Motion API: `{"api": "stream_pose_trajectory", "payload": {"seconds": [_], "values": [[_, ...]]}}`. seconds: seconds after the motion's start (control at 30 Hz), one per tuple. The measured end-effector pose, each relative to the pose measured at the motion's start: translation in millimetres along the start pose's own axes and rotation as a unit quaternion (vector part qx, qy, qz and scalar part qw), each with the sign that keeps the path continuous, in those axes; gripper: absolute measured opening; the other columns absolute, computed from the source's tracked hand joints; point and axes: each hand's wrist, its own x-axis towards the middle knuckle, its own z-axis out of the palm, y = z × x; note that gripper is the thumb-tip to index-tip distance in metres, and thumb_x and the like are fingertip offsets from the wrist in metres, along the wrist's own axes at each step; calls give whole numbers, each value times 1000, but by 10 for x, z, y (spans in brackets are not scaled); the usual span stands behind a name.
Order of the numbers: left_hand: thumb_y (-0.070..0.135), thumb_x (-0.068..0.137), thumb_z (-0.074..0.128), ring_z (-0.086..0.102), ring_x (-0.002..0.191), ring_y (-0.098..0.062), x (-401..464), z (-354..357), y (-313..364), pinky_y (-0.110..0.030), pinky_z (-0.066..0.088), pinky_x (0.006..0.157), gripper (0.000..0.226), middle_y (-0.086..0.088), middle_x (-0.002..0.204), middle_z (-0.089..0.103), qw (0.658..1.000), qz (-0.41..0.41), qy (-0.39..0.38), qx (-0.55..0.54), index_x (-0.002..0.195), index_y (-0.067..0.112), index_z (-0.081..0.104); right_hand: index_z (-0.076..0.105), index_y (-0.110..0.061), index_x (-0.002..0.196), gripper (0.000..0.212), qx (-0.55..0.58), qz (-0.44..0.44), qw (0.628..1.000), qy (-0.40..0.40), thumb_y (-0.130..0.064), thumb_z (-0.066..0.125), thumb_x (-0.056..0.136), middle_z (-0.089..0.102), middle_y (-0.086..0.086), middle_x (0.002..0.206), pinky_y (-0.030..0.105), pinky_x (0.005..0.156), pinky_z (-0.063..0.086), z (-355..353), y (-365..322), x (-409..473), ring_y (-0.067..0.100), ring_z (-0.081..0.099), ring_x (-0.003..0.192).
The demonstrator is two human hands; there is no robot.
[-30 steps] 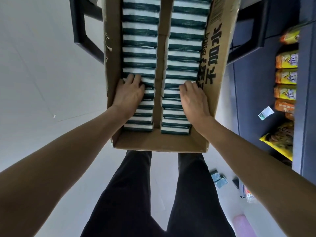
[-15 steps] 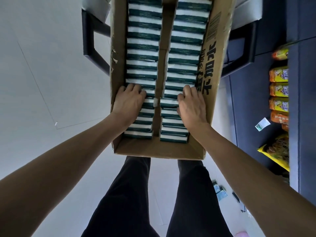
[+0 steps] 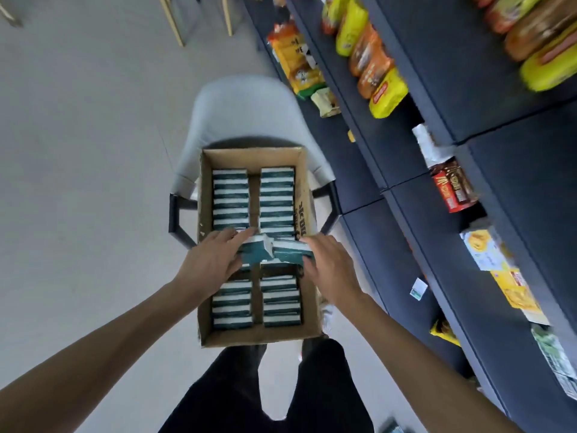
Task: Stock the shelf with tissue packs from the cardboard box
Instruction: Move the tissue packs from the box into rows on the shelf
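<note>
- The cardboard box [image 3: 310,210] sits on the seat of a pale grey chair [image 3: 243,110], open at the top, with two rows of teal-and-white tissue packs [image 3: 231,200] standing on edge inside it.
- The left hand [image 3: 210,262] grips a raised bundle of packs [image 3: 252,250] from the left row, fingers curled over its top edge, thumb side toward the box wall.
- The right hand [image 3: 331,265] grips a second raised bundle [image 3: 292,252] from the right row, fingers wrapped over its outer end.
- Both bundles are above the level of the rest, about midway along the box, and their inner ends meet or nearly meet between the two hands; motion blur hides whether they touch.
- Beneath them each row shows a gap, with packs remaining on both the near and far sides.
- The dark shelf [image 3: 437,89] runs along the right of the box, holding yellow and orange snack bags [image 3: 379,79] and a red packet [image 3: 452,190].
</note>
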Motion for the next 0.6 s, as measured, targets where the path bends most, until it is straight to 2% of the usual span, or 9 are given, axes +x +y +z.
{"api": "stream_pose_trajectory", "payload": {"seconds": [0.2, 0.3, 0.4, 0.47, 0.53, 0.6], "values": [[24, 95, 63, 50, 126, -15, -49, -736, 468, -38, 46, 104, 73, 5, 141, 52, 995, 75, 21, -64, 154, 40, 23, 49, -25, 135, 44, -31, 28, 995, 88, -23, 63, 94, 58, -5, 120, 30, 85, 50, -839, -161, -326, 16, 57, 103], [29, 90, 70, 51, 121, -11, -8, -1069, 820, -35, 47, 101, 77, 7, 136, 55, 991, 117, 25, -54, 152, 40, 25, 40, -35, 141, 45, -51, 85, 989, 114, -31, 55, 98, 55, -6, 123, 36, 75, 57, -1310, -170, -605, 20, 60, 100], [24, 86, 75, 54, 115, -14, 56, -1369, 1273, -32, 44, 96, 72, 7, 127, 59, 984, 165, 39, -46, 147, 32, 37, 42, -36, 142, 43, -60, 107, 982, 146, -32, 51, 100, 51, -7, 125, 40, 75, 57, -1775, -77, -906, 22, 59, 103], [23, 83, 76, 56, 112, -12, 103, -1559, 1622, -26, 41, 93, 67, 11, 120, 62, 978, 201, 56, -31, 140, 36, 44, 47, -35, 135, 43, -63, 111, 974, 187, -26, 59, 95, 55, -7, 117, 37, 71, 58, -2138, -2, -1119, 22, 62, 98], [25, 82, 76, 59, 108, -11, 150, -1723, 1978, -22, 41, 88, 66, 13, 114, 63, 971, 226, 67, -22, 133, 46, 40, 52, -32, 125, 45, -62, 108, 966, 228, -18, 70, 87, 58, -7, 108, 32, 67, 58, -2495, 76, -1365, 19, 63, 91], [27, 84, 75, 60, 106, -10, 171, -1865, 2370, -23, 42, 84, 62, 13, 113, 62, 965, 248, 77, -21, 131, 48, 40, 56, -29, 123, 43, -73, 103, 956, 264, -15, 71, 85, 58, -7, 107, 31, 68, 58, -2835, 179, -1621, 18, 62, 90]]}}
